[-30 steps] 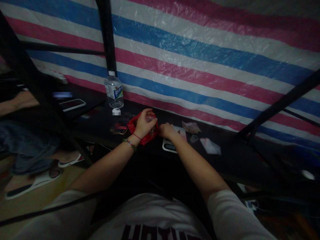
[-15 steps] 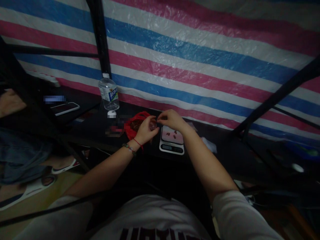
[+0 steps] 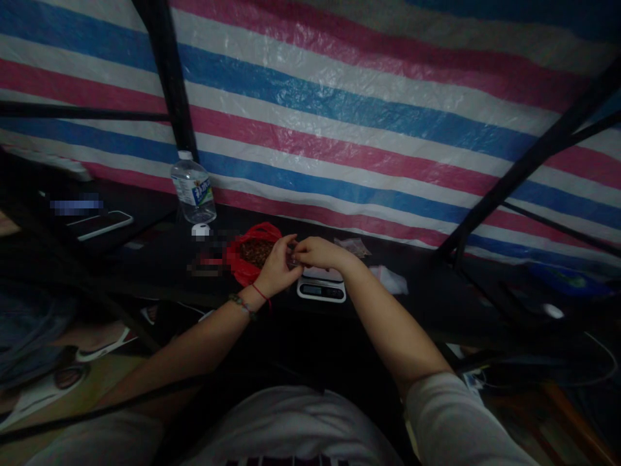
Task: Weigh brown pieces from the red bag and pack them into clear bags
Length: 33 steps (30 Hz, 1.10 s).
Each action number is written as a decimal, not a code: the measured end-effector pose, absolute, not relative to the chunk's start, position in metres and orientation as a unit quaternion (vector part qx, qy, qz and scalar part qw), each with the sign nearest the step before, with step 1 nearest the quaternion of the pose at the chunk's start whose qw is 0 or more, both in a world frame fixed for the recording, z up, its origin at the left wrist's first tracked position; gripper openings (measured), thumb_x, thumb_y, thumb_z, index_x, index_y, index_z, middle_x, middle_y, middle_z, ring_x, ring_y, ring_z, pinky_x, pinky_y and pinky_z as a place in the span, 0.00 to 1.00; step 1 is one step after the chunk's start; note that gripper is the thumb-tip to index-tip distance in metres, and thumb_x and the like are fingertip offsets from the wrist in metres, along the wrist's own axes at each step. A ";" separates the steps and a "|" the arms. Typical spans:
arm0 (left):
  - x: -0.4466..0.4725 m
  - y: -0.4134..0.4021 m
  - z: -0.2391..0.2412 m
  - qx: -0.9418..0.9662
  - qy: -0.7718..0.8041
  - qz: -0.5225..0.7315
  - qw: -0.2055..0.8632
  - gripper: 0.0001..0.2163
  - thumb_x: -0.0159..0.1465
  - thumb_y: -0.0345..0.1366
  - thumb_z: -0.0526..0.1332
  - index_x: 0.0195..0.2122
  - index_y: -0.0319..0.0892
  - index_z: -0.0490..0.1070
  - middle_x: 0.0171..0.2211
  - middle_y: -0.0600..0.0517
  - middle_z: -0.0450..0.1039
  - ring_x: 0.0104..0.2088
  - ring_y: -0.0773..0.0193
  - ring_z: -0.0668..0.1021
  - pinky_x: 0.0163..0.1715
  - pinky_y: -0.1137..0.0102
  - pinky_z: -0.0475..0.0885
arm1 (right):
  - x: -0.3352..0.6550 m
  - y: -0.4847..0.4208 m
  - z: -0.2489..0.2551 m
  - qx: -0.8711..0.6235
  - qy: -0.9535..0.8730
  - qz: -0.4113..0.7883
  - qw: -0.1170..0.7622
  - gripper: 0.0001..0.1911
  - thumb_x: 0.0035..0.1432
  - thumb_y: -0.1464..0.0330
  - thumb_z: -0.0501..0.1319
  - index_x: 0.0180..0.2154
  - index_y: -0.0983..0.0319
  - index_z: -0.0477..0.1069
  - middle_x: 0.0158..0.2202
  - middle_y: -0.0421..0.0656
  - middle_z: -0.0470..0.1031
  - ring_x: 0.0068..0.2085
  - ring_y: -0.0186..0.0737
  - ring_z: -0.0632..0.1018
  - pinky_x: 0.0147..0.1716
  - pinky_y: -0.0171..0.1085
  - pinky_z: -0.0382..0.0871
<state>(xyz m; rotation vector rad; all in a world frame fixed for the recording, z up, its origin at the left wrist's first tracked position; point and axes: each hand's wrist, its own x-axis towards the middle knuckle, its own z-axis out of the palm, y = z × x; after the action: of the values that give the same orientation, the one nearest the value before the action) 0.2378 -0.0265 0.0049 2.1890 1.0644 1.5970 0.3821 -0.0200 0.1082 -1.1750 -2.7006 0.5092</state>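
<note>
My left hand (image 3: 278, 264) is closed around a small clear plastic bag (image 3: 292, 259), its thumb and fingers curled about it. My right hand (image 3: 317, 253) meets it at the bag, fingertips pinched together; whatever they hold is too small to make out. Below my right hand is a white digital scale (image 3: 321, 291), its display facing me and most of its pan covered by the hand. Left of my left hand, a red plastic bag (image 3: 237, 266) lies open with many small brown pieces (image 3: 257, 251) inside.
A flat clear packet (image 3: 353, 246) and white plastic bags (image 3: 388, 279) lie right of the scale. A large clear bottle (image 3: 194, 191) stands at the back left, near a phone (image 3: 101, 224). Black metal posts (image 3: 169, 77) frame the table before a striped sheet.
My right hand has come down and left from above the scale's far side to my left hand's fingers, now covering the pan with its brown pieces. The whole view has shifted a little.
</note>
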 end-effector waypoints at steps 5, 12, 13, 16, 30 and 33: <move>0.244 -0.028 0.002 0.708 0.399 0.563 0.150 0.34 0.50 0.33 0.65 0.58 0.38 0.54 0.53 0.41 0.64 0.52 0.54 0.71 0.52 0.59 0.66 | 0.385 -0.027 0.111 -0.432 -0.873 0.186 0.130 0.14 0.52 0.76 0.56 0.37 0.65 0.78 0.28 0.40 0.75 0.28 0.31 0.72 0.31 0.30 0.64; 0.246 -0.025 -0.005 0.699 0.431 0.492 0.289 0.19 0.53 0.39 0.63 0.45 0.40 0.65 0.39 0.49 0.73 0.40 0.58 0.77 0.43 0.63 0.71 | 0.407 -0.012 0.103 -0.425 -0.857 0.173 0.235 0.16 0.55 0.73 0.57 0.46 0.63 0.74 0.43 0.44 0.76 0.43 0.35 0.76 0.45 0.34 0.67; 0.245 -0.024 -0.006 0.698 0.417 0.495 0.306 0.18 0.53 0.39 0.63 0.44 0.40 0.65 0.39 0.49 0.73 0.40 0.59 0.76 0.43 0.64 0.71 | 0.415 -0.007 0.099 -0.443 -0.850 0.157 0.240 0.17 0.55 0.72 0.58 0.48 0.64 0.72 0.45 0.46 0.75 0.44 0.36 0.75 0.46 0.35 0.67; 0.244 -0.021 -0.011 0.702 0.387 0.487 0.346 0.19 0.52 0.38 0.63 0.44 0.39 0.65 0.39 0.49 0.72 0.40 0.59 0.76 0.43 0.64 0.70 | 0.443 0.005 0.082 -0.516 -0.832 0.111 0.171 0.23 0.50 0.70 0.63 0.50 0.66 0.71 0.50 0.51 0.72 0.50 0.43 0.73 0.51 0.39 0.65; 0.246 -0.019 -0.023 0.703 0.379 0.438 0.413 0.22 0.52 0.42 0.64 0.46 0.40 0.64 0.40 0.49 0.73 0.39 0.60 0.76 0.42 0.64 0.71 | 0.470 0.038 0.039 -0.528 -0.828 0.190 0.016 0.16 0.47 0.69 0.66 0.42 0.63 0.76 0.39 0.44 0.79 0.37 0.37 0.78 0.35 0.30 0.68; 0.245 -0.017 -0.023 0.703 0.373 0.435 0.421 0.21 0.52 0.42 0.64 0.45 0.40 0.64 0.40 0.49 0.73 0.39 0.60 0.76 0.42 0.65 0.71 | 0.465 0.041 0.042 -0.535 -0.829 0.164 -0.001 0.13 0.49 0.72 0.62 0.40 0.62 0.77 0.38 0.44 0.79 0.36 0.37 0.78 0.32 0.29 0.67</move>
<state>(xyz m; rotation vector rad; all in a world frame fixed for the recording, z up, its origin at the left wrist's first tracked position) 0.2447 -0.0169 -0.0229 1.7605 0.9345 1.0898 0.4649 0.0406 0.0415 -1.6819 -2.6045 0.5141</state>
